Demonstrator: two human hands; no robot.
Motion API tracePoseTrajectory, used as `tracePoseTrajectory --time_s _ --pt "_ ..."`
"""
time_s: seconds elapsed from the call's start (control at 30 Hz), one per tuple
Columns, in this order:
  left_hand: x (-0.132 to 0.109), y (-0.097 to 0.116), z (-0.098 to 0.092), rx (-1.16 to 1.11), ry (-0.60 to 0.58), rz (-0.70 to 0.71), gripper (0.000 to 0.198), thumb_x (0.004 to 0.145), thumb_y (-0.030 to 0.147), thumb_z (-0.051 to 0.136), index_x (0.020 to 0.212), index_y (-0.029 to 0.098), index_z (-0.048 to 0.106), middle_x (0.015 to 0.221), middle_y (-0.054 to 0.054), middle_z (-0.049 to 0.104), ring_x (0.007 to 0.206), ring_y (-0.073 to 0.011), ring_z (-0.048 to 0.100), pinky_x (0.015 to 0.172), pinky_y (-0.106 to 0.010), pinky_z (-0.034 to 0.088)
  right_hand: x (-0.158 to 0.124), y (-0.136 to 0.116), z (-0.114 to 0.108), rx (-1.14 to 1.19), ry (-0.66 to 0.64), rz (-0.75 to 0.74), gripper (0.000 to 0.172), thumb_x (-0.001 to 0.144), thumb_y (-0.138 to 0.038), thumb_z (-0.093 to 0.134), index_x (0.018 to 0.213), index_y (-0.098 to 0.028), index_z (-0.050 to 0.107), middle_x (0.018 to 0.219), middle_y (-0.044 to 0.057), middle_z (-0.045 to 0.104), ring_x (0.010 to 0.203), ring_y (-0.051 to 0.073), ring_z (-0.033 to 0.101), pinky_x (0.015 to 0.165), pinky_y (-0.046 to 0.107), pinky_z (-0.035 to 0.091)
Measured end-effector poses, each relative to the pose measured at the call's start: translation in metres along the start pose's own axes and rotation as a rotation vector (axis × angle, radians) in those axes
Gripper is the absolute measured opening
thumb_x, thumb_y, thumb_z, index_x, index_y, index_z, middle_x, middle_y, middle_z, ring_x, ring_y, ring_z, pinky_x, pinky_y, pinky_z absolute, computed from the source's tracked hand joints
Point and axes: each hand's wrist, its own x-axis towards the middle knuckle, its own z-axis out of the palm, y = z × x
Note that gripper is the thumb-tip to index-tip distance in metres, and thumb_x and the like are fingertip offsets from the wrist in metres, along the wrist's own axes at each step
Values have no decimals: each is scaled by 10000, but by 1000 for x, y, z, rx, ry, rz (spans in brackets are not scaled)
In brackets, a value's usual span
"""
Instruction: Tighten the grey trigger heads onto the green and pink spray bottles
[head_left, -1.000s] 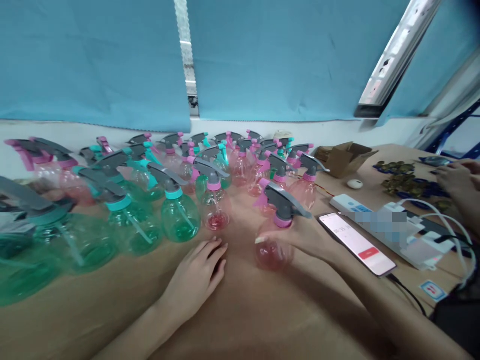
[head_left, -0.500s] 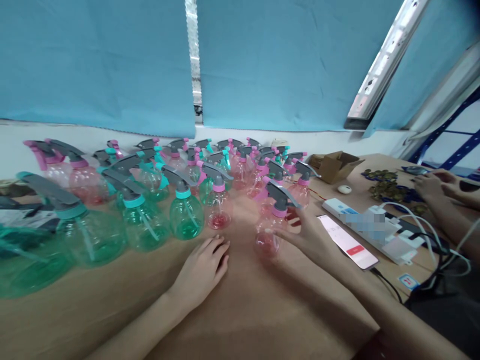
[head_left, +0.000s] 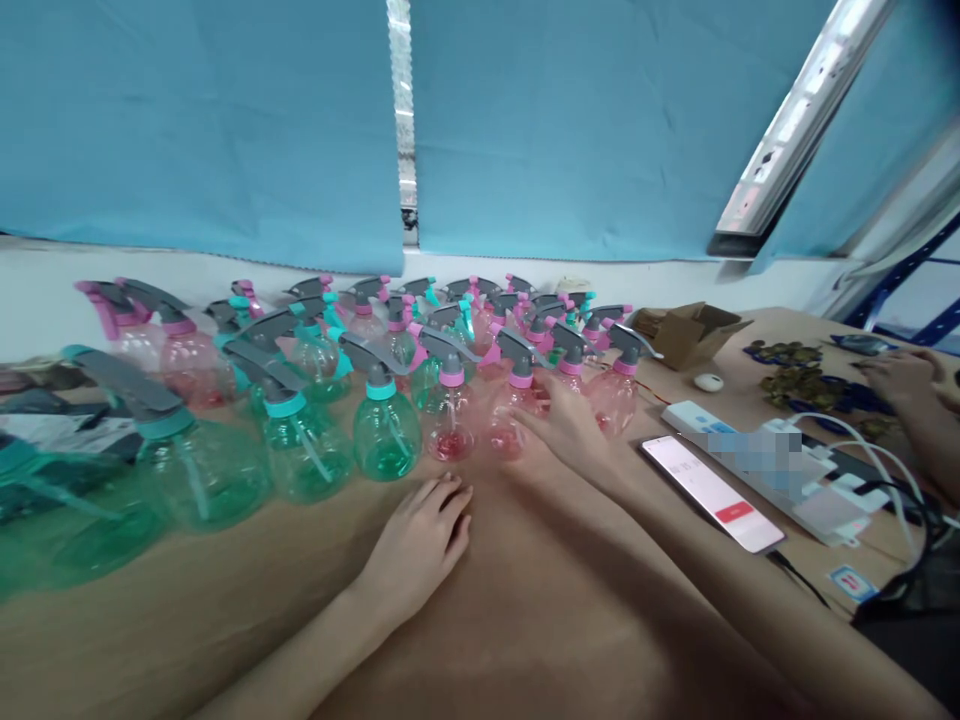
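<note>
My right hand (head_left: 566, 425) is round the right side of a pink spray bottle (head_left: 510, 428), which stands upright in the front row; the thumb lies against its body and some fingers are hidden behind it. To its left stand another pink bottle (head_left: 450, 425) and a green bottle (head_left: 386, 435) with a turquoise collar. My left hand (head_left: 420, 535) lies on the table (head_left: 480, 620) in front of these, fingers slightly spread, holding nothing.
More pink and green spray bottles (head_left: 199, 470) fill the left and back. At the right are a phone (head_left: 709, 490), a power strip (head_left: 780, 470) with cables, a cardboard box (head_left: 686, 335), a white round object (head_left: 708, 382), small brass-coloured parts (head_left: 795, 380) and another person's hand (head_left: 904, 380).
My right hand has moved the pink bottle back and left, into line beside the other pink one. The view has shifted slightly; my left hand rests as before.
</note>
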Motion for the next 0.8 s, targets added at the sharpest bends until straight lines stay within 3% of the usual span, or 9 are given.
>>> tracePoseTrajectory --time_s 0.2,0.3,0.4,0.5,0.6,0.73,0.8 --pt "0 1 -1 -179 -23 -69 276 864 160 456 1085 116 614 1154 -133 601 1134 -295 500 969 -493 377 8 1 13 -18 26 -3 519 787 -395 574 1169 -51 506 1113 235 605 1037 356 573 833 475 443" --pt "0 7 -5 -334 -40 -125 256 869 176 459 1065 151 622 1135 -105 600 1127 -284 492 989 -494 342 6 4 13 -9 49 2 532 797 -390 571 1217 -80 470 1158 223 583 1091 349 543 851 473 440" --pt "8 20 -8 -545 -78 -223 228 883 188 455 1035 174 623 1093 -82 600 1058 -262 531 964 -475 363 -9 -1 -1 10 112 -11 526 805 -392 572 1246 -134 448 1189 185 565 1113 315 526 880 464 433" --pt "30 37 -1 -821 -173 -371 183 905 231 470 990 168 619 1015 -74 626 986 -247 575 892 -438 431 -45 -22 -24 6 182 -84 360 821 -347 557 1135 -174 519 1094 122 605 980 257 581 817 430 474" --pt "62 52 18 -1153 -351 -496 205 940 269 463 1049 150 589 1035 -79 618 909 -209 609 792 -393 495 -95 -56 -36 37 83 -319 166 844 -235 530 988 -176 587 984 74 637 960 197 579 847 364 479" --pt "99 69 46 -1521 -545 -660 285 903 292 553 1155 161 531 1145 -83 561 933 -215 598 771 -407 505 -159 -96 -14 98 -117 -625 296 856 -196 518 1129 -96 572 1082 91 661 1029 190 584 912 299 477" --pt "107 74 54 -1657 -581 -747 292 901 291 556 1160 159 527 1147 -84 558 936 -218 597 771 -410 505 -185 -110 8 51 -84 -697 342 864 -302 520 1135 -101 578 1168 104 636 1066 232 579 897 323 497"
